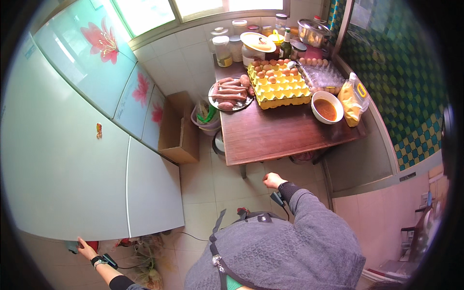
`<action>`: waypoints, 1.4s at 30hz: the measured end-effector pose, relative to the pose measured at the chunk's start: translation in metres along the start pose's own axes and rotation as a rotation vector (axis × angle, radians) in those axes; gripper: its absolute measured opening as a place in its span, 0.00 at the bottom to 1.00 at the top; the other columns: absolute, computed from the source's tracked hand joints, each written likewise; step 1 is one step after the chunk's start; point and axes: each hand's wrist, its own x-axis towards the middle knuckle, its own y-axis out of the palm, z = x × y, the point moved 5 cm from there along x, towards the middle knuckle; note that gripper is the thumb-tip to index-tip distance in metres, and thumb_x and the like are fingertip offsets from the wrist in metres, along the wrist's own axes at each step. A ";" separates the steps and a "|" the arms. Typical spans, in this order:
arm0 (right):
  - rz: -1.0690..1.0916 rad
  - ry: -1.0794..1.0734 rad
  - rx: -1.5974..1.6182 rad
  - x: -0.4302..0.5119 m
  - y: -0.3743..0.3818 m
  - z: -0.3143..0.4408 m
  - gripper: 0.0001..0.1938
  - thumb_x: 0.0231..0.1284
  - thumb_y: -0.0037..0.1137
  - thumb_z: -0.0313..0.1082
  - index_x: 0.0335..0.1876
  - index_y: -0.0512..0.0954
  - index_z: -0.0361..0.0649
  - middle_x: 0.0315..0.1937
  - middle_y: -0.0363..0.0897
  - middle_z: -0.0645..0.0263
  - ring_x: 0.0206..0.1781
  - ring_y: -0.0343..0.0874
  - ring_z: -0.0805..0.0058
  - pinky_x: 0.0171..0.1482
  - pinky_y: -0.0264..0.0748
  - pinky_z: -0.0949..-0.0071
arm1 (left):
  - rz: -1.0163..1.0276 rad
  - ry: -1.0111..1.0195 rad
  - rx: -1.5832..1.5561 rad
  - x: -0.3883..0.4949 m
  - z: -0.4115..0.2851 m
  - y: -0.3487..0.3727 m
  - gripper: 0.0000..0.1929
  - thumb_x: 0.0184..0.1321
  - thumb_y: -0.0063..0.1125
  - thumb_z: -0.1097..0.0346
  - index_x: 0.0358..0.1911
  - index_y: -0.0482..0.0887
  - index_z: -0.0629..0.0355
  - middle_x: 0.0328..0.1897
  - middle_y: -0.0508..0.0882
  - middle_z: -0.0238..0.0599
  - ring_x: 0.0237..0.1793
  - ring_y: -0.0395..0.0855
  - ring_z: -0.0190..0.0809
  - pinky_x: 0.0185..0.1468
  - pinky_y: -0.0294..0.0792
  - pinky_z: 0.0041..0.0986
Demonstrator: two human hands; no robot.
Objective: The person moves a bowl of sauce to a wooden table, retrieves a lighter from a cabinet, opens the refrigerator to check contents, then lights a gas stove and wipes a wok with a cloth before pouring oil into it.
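Note:
My left hand (86,250) is at the lower left, its fingertips at the near edge of a pale refrigerator door (72,174). Whether the fingers grip that edge or only touch it, I cannot tell. In front of my body hangs my right hand (274,180), fingers curled in, with nothing seen in it. It is apart from the wooden table (264,141), below its front edge. A dark device with a cable sits at each wrist. Red flowers decorate the glossy panels (105,43) on the refrigerator's far side.
On the table are a plate of sweet potatoes (230,95), yellow egg trays (281,94) with brown eggs, a bowl of reddish-brown sauce (325,109), a pouch of yellow powder (351,101) and several jars. A cardboard box (179,130) and a bucket (208,123) stand between refrigerator and table.

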 end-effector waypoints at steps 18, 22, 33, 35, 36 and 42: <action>0.270 -0.445 -0.126 -0.042 0.049 0.237 0.15 0.59 0.54 0.38 0.47 0.80 0.40 0.41 0.83 0.51 0.46 0.82 0.57 0.50 0.77 0.65 | -0.022 0.254 0.044 -0.154 -0.128 -0.008 0.18 0.65 0.57 0.54 0.35 0.74 0.66 0.29 0.80 0.48 0.30 0.76 0.48 0.36 0.68 0.38; 0.296 -0.788 -0.028 -0.097 0.051 0.346 0.14 0.61 0.56 0.35 0.51 0.78 0.40 0.42 0.83 0.54 0.46 0.83 0.64 0.50 0.78 0.69 | 0.058 0.373 -0.094 -0.240 -0.182 -0.017 0.15 0.65 0.58 0.57 0.33 0.76 0.64 0.27 0.81 0.44 0.29 0.78 0.44 0.33 0.69 0.32; 0.253 -0.959 0.625 -0.164 0.012 0.429 0.36 0.52 0.66 0.27 0.66 0.59 0.38 0.60 0.68 0.59 0.60 0.71 0.70 0.60 0.71 0.70 | 0.480 -0.101 -0.701 -0.264 -0.118 -0.031 0.13 0.71 0.48 0.62 0.33 0.80 0.64 0.24 0.81 0.32 0.27 0.80 0.29 0.34 0.72 0.21; 0.097 -0.816 0.712 -0.142 -0.009 0.419 0.31 0.51 0.63 0.24 0.61 0.61 0.38 0.55 0.70 0.61 0.56 0.73 0.72 0.58 0.72 0.71 | 0.449 -0.134 -0.715 -0.254 -0.101 -0.034 0.14 0.71 0.48 0.62 0.32 0.80 0.64 0.24 0.81 0.32 0.26 0.79 0.29 0.34 0.73 0.21; -0.010 -0.829 0.712 -0.135 -0.022 0.416 0.29 0.51 0.62 0.23 0.60 0.62 0.38 0.53 0.72 0.61 0.55 0.73 0.72 0.56 0.72 0.71 | 0.453 -0.142 -0.702 -0.250 -0.094 -0.033 0.14 0.71 0.48 0.61 0.32 0.80 0.64 0.24 0.81 0.32 0.26 0.79 0.29 0.33 0.73 0.21; -0.209 -0.843 0.751 -0.095 -0.083 0.402 0.24 0.55 0.58 0.24 0.57 0.64 0.40 0.50 0.75 0.66 0.54 0.73 0.75 0.56 0.70 0.75 | 0.582 -0.161 -0.765 -0.238 -0.089 -0.001 0.14 0.71 0.48 0.62 0.33 0.80 0.65 0.25 0.81 0.33 0.27 0.80 0.30 0.34 0.74 0.21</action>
